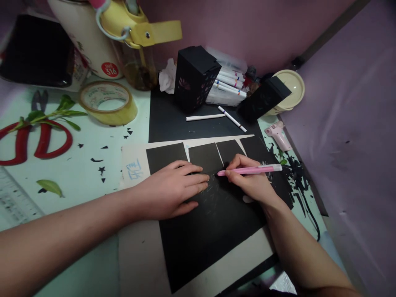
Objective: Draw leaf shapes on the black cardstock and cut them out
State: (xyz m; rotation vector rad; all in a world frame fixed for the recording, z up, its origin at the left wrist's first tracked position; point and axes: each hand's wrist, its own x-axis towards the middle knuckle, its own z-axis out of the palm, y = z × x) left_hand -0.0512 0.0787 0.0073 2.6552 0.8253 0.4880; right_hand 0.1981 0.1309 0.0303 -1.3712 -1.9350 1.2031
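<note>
The work surface is a pale green tabletop (89, 194), bounded on the far side by a pink wall (241, 24) and on the right by a purple sheet (349, 136). A pale board (133, 251) lies on the tabletop at the near centre and carries a black sheet (198, 251), whose far edge is divided into panels by narrow gaps. The left hand (175, 189) rests palm down on the left part of this sheet, fingers extended and slightly spread, gripping nothing. The right hand (249, 181), fingers curled in a writing grip, holds a pink pen (266, 168) over the sheet, point directed left near the left fingertips; point contact cannot be determined. Left area: red-handled scissors (45, 144), with a leafy sprig (60, 113) across them, a tape roll (108, 116) and a ruler (17, 202). Far centre: a black box (193, 80) beside a cluster of white markers (230, 84). Right area: a small pink tool (280, 136) and, nearer, a pile of black scraps (298, 177).
</note>
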